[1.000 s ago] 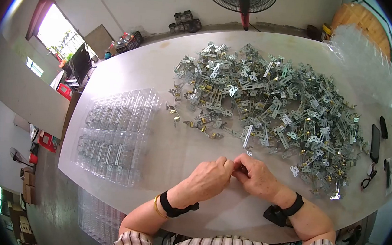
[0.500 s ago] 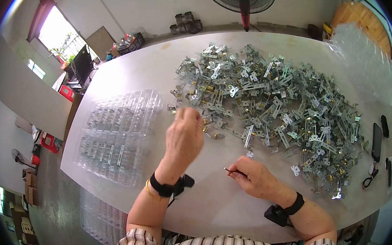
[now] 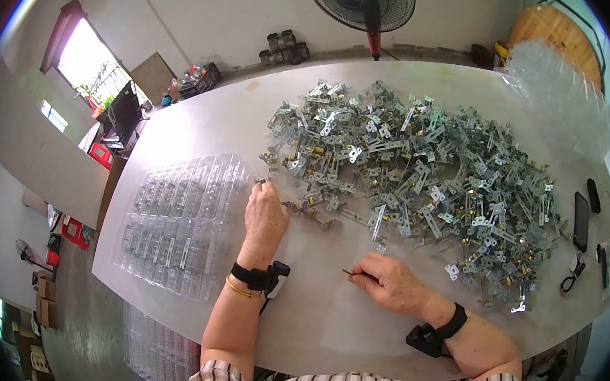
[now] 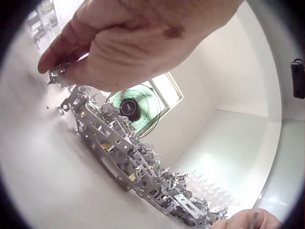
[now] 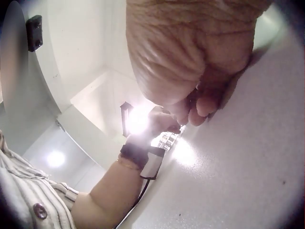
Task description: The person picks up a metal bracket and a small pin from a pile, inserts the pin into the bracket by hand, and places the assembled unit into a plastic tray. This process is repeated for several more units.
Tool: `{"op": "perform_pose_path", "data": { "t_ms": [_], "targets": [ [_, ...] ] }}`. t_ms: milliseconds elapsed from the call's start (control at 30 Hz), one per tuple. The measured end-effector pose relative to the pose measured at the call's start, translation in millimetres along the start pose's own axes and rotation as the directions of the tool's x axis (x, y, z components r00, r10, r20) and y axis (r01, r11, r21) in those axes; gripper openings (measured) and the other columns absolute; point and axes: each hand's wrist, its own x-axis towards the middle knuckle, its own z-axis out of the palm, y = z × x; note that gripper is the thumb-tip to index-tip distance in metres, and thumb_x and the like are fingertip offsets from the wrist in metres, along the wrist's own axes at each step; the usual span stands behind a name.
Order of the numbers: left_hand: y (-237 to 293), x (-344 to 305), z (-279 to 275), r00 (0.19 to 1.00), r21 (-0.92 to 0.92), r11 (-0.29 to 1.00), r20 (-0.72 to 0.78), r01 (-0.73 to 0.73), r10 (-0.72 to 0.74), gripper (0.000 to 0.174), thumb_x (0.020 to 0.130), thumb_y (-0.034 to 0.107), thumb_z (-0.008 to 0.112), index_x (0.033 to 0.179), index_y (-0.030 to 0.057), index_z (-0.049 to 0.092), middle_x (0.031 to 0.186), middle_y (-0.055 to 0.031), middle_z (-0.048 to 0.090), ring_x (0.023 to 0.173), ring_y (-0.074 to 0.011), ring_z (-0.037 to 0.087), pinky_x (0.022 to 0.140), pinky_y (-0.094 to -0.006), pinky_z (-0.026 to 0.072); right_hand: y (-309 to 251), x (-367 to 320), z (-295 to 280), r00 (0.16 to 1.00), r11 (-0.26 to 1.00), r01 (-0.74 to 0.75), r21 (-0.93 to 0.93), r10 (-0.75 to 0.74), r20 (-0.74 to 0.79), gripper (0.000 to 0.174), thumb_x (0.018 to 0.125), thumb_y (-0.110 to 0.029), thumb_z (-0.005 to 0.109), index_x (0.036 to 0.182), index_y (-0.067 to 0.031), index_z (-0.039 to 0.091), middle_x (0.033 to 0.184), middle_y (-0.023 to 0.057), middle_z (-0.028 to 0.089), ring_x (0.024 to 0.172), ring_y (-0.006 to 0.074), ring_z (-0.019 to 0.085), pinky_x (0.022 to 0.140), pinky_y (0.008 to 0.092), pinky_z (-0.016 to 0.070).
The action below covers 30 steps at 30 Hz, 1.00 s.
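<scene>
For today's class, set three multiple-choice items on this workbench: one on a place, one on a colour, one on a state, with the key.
1. Where does the left hand pinch a part?
A. At the pile edge by the tray
B. On the pile's far side
C. Inside the tray

2. What colour are the wrist straps?
A. Red
B. Black
C. White

3. How is the right hand?
A. Flat and open
B. Gripping the tray
C. Pinching a thin pin

Key:
1 A, that hand sits at the pile's near-left edge, next to the tray.
2 B, both straps show black.
3 C, a pin sticks out of its curled grip.
</scene>
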Motion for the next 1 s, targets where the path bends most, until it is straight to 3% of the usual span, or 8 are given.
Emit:
{"op": "perform_pose_path", "data": {
  "t_ms": [433,533,600,633,700,733,833,1000],
  "targets": [
    [14,-21,-39,0.981,-0.099,0.993,-0.189,-0.061,0.041,0.015,0.081,-0.008,0.055,0.095,-0.0028,0.057,0.100,-0.0233,0.060,0.091,-0.0436,0.062,0.079,-0.0469,0.0533,0,-1,-1,1.000,1.000,0.004,0.018,-0.004,-0.020,0.010,0.093,-0.009,0.067,0.097,-0.0001,0.065,0.086,0.0126,0.062,0.079,0.0273,0.062,0.070,0.0360,0.0491],
    [29,-33,-59,0.947,-0.088,0.978,-0.281,-0.187,0.156,0.014,0.085,-0.010,0.055,0.096,-0.0030,0.056,0.094,-0.0194,0.060,0.085,-0.0358,0.066,0.076,-0.0408,0.0553,-6,-1,-3,0.998,0.997,-0.060,0.056,0.061,-0.009,0.012,0.096,-0.012,0.064,0.099,-0.0006,0.062,0.088,0.0134,0.063,0.081,0.0275,0.065,0.070,0.0365,0.0515],
    [44,-42,-70,0.997,-0.591,0.806,-0.071,-0.028,-0.017,0.009,0.091,-0.009,0.057,0.097,-0.0020,0.057,0.094,-0.0126,0.062,0.086,-0.0239,0.069,0.077,-0.0338,0.0562,-6,-1,-3,0.985,0.967,-0.170,0.191,0.167,0.032,0.011,0.099,-0.012,0.061,0.102,-0.0015,0.061,0.091,0.0112,0.064,0.082,0.0223,0.066,0.069,0.0337,0.0520],
    [50,-47,-74,0.998,-0.595,0.803,-0.067,-0.028,-0.015,0.009,0.091,-0.009,0.057,0.097,-0.0020,0.057,0.094,-0.0126,0.062,0.086,-0.0239,0.069,0.077,-0.0338,0.0562,-6,-1,-3,0.962,0.907,-0.274,0.320,0.261,0.086,0.011,0.101,-0.013,0.059,0.104,-0.0023,0.060,0.095,0.0091,0.065,0.083,0.0171,0.066,0.068,0.0309,0.0525],
    [59,-56,-76,0.974,-0.904,0.388,0.220,0.179,0.062,0.006,0.097,-0.004,0.058,0.097,0.0021,0.058,0.095,-0.0045,0.064,0.089,-0.0161,0.069,0.083,-0.0323,0.0587,-3,0,0,0.974,0.864,-0.204,0.460,0.227,0.006,0.011,0.103,-0.013,0.056,0.108,-0.0032,0.058,0.099,0.0074,0.064,0.085,0.0142,0.066,0.068,0.0292,0.0531],
    [62,-60,-72,0.972,-0.907,0.380,0.223,0.181,0.069,0.006,0.097,-0.004,0.058,0.097,0.0021,0.058,0.095,-0.0045,0.064,0.089,-0.0161,0.069,0.083,-0.0323,0.0587,-2,0,1,0.977,0.802,-0.113,0.586,0.196,-0.080,0.012,0.105,-0.013,0.053,0.111,-0.0041,0.056,0.103,0.0056,0.064,0.087,0.0113,0.066,0.068,0.0275,0.0537],
    [71,-69,-59,0.856,-0.867,-0.074,0.469,0.494,0.215,0.010,0.098,-0.003,0.057,0.105,0.0040,0.056,0.100,-0.0060,0.065,0.092,-0.0209,0.070,0.087,-0.0347,0.0589,-2,3,-4,0.933,0.755,0.061,0.653,0.189,-0.305,0.013,0.107,-0.014,0.048,0.115,-0.0053,0.053,0.115,0.0067,0.062,0.091,0.0139,0.067,0.072,0.0282,0.0552],
    [67,-72,-12,0.783,-0.749,-0.274,0.492,0.604,0.381,0.009,0.099,-0.001,0.058,0.105,0.0041,0.056,0.103,-0.0073,0.065,0.094,-0.0207,0.070,0.092,-0.0365,0.0584,-1,3,-17,0.901,0.701,0.121,0.703,0.219,-0.374,0.015,0.108,-0.017,0.046,0.116,-0.0059,0.051,0.124,0.0106,0.060,0.100,0.0170,0.067,0.080,0.0309,0.0564]
  ]
}}
